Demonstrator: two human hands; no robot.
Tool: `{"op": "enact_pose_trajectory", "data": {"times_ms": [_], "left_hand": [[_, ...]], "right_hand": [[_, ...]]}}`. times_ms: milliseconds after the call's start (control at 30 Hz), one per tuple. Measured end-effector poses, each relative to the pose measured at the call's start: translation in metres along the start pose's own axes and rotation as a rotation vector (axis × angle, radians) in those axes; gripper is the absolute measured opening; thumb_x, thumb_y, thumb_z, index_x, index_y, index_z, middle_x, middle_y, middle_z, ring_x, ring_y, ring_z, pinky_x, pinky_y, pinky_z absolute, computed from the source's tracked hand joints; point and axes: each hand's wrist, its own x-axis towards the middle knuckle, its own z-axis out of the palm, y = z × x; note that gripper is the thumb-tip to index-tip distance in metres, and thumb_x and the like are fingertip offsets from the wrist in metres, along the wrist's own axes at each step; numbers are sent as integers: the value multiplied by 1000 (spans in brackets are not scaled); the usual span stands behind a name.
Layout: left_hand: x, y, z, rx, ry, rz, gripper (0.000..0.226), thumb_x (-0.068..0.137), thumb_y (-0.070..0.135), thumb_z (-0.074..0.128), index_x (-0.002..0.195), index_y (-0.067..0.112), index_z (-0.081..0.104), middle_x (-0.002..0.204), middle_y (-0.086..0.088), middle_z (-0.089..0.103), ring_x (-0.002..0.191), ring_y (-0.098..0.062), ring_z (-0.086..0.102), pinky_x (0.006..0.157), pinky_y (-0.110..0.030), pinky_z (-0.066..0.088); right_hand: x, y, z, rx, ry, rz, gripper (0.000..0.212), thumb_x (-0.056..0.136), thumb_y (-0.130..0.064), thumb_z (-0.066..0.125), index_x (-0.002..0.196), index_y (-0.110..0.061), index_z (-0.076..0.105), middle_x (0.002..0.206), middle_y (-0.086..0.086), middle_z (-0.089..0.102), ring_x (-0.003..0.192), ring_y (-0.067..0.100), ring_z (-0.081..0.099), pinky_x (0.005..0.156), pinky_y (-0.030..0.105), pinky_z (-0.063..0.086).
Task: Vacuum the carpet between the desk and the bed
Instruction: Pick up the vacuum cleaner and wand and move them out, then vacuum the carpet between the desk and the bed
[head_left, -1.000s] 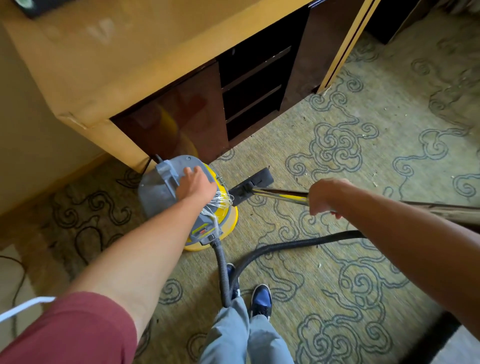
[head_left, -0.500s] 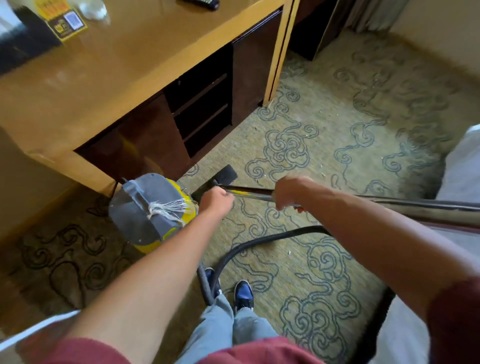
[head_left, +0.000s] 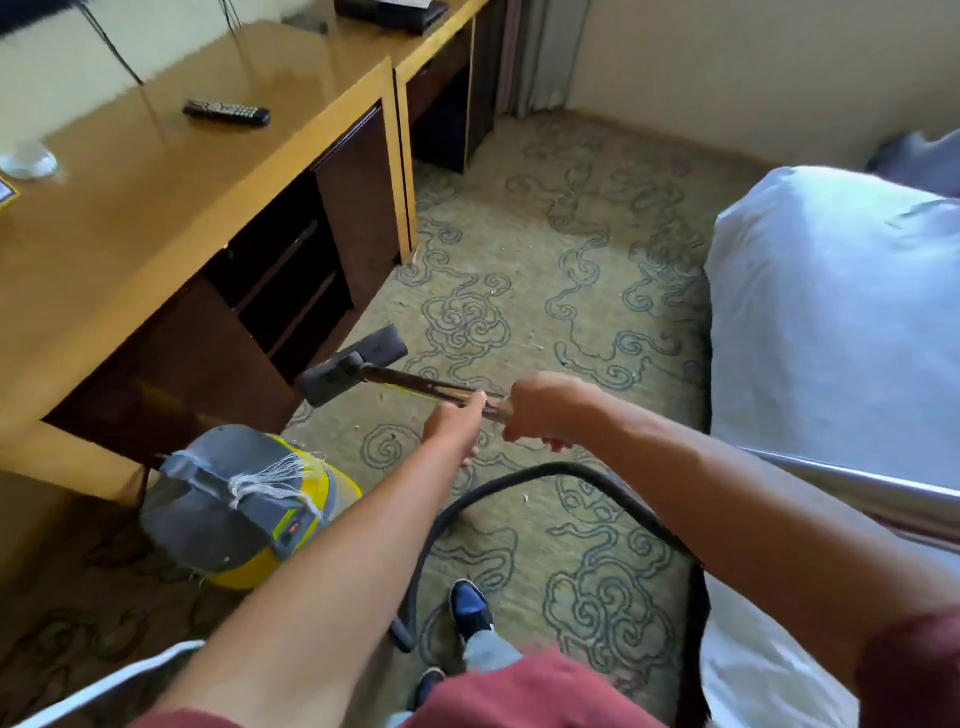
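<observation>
Carpet (head_left: 519, 249) is swept with the rigid, light wand (head_left: 415, 383), grasped mid-shaft by the right hand (head_left: 540, 410) and left hand (head_left: 454, 423), floor head (head_left: 353, 364) at 10 o'clock.

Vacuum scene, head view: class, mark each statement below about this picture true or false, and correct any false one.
1. Both hands are on the vacuum wand. True: the left hand and right hand grip it side by side.
2. The floor nozzle rests on the bed. False: it sits on the carpet next to the desk.
3. A remote control lies on the desk. True.
4. The yellow canister stands to the person's right. False: it stands to their left, near the desk's corner.
5. The black hose hangs coiled on the desk. False: it curves over the carpet.
</observation>
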Motion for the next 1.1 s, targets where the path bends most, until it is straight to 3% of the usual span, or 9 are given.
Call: {"op": "enact_pose_trajectory", "data": {"times_ms": [100,267,400,533,733,867,933,1000,1100], "left_hand": [[-32,-4,12,-194,-149,-47,55,96,60,49,115,10,61,95,-15,70,73,-30,72,54,-27,52],[-84,-13,34,-262,-222,5,40,94,51,58,81,14,60,75,-10,67,61,-24,65,58,-30,53],[-120,-20,57,-326,-221,8,23,90,33,66,89,11,62,82,-13,64,64,-26,63,66,-43,60],[-158,-31,87,-390,-256,10,23,91,29,66,102,10,63,88,-13,66,65,-24,63,52,-33,58],[-194,-62,137,-389,-259,27,44,92,33,64,124,3,60,116,-18,70,81,-27,65,57,-31,53],[-210,-80,165,-353,-233,88,49,93,37,63,123,-1,59,120,-20,67,104,-33,69,88,-44,58],[-224,-94,175,-304,-238,106,52,93,44,61,123,1,56,119,-16,66,107,-34,67,94,-47,56],[-231,-110,178,-246,-279,124,54,93,49,60,123,4,53,116,-14,64,105,-33,67,89,-47,58],[-221,-140,160,-96,-328,205,40,98,52,53,107,12,53,99,-14,67,76,-26,68,66,-34,57]], "right_hand": [[-36,1,8,50,26,38,26,91,-29,66,79,-8,74,51,3,63,33,15,60,38,22,49],[-100,7,31,103,43,76,37,96,-25,59,63,-8,60,44,2,61,31,14,58,33,19,45],[-148,23,57,136,133,127,39,91,-36,66,60,-15,57,31,-11,51,26,6,54,27,14,35],[-191,46,88,131,240,254,11,78,-22,67,75,-16,59,44,-4,60,33,10,61,31,19,43],[-230,72,144,195,317,357,33,80,-22,67,107,-15,50,69,-5,57,49,12,59,40,22,36],[-252,89,180,233,380,364,43,83,-27,66,119,-14,46,80,-3,48,77,25,58,57,32,39],[-265,98,197,266,389,373,42,83,-27,65,117,-16,44,85,0,53,80,27,57,60,34,39],[-273,106,220,322,393,378,39,81,-28,65,110,-17,42,86,1,55,75,25,53,60,33,41],[-276,111,256,383,400,399,39,78,-32,66,101,-19,38,83,1,54,73,27,56,61,31,43]]}}
